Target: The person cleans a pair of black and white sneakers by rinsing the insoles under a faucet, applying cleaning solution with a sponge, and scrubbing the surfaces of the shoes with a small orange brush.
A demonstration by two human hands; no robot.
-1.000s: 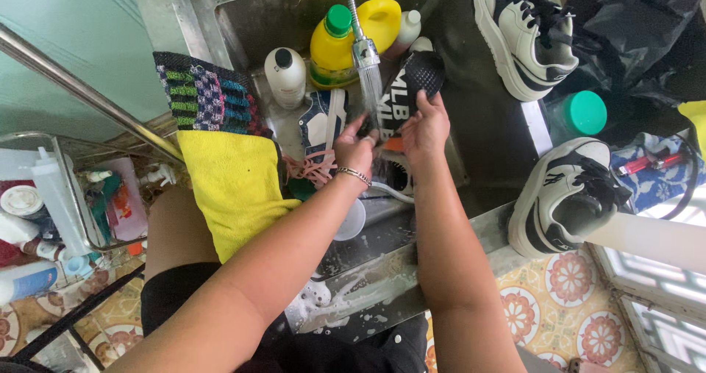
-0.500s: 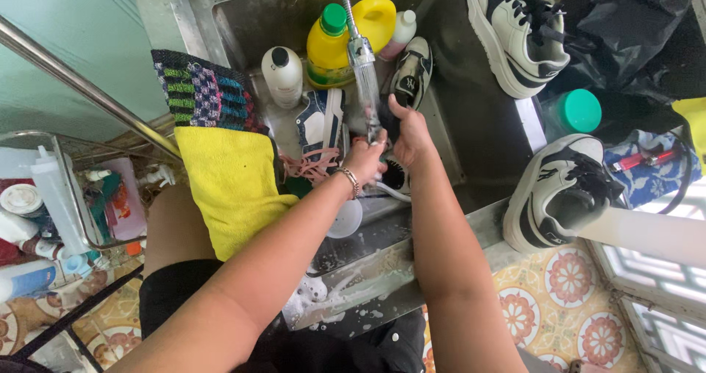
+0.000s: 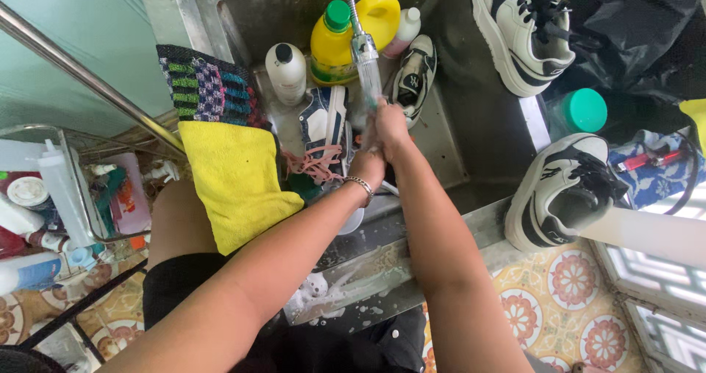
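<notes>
Both hands pressed together under faucet (image 3: pixel 365 57) stream over sink (image 3: pixel 441 134); left hand (image 3: pixel 370 160), right hand (image 3: pixel 390 126) grip closed, contents hidden, maybe nothing.

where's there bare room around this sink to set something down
Bare steel shows on the dark counter strip between the sink and the two cream sneakers, and on the soapy front ledge. The basin is crowded: bottles, shoes, and both hands, left hand and right hand, under the sprayer.
</notes>
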